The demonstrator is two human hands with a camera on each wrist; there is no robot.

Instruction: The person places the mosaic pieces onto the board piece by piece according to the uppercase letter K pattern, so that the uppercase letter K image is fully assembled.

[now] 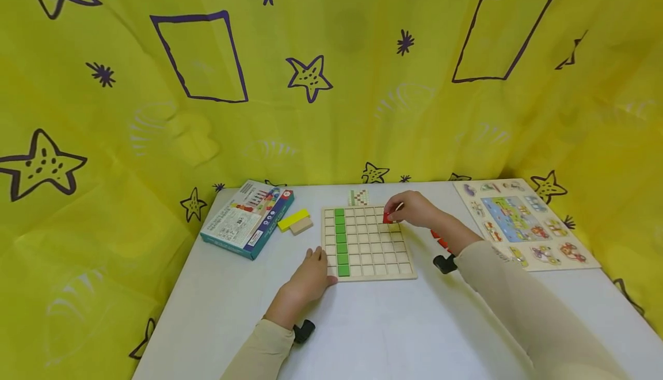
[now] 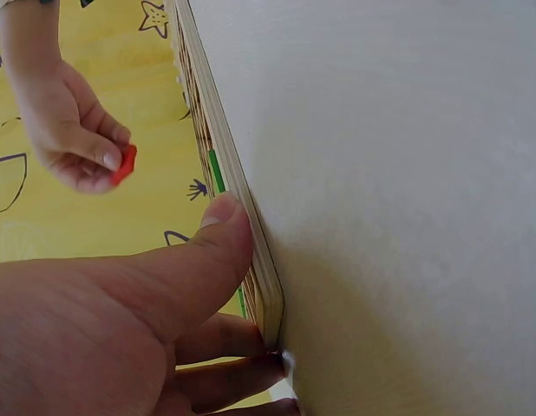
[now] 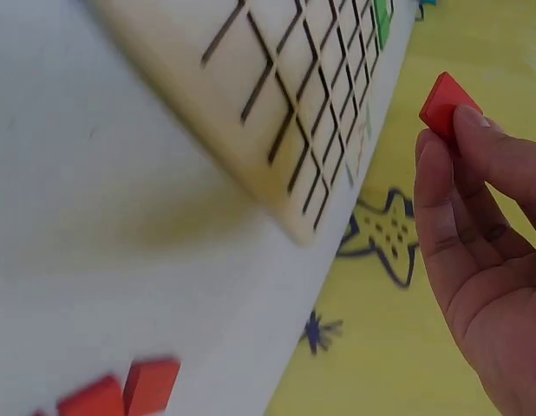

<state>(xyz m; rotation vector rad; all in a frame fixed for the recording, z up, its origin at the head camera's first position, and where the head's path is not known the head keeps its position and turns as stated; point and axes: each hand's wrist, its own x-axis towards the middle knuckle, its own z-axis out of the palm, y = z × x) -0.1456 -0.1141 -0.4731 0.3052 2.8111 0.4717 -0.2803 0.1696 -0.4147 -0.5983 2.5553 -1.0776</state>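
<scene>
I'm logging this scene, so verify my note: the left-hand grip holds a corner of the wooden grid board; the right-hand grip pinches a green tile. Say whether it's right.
One error: the right wrist view shows the tile pinched by the right-hand grip is red, not green. The left-hand grip holds the wooden grid board as stated.
</scene>
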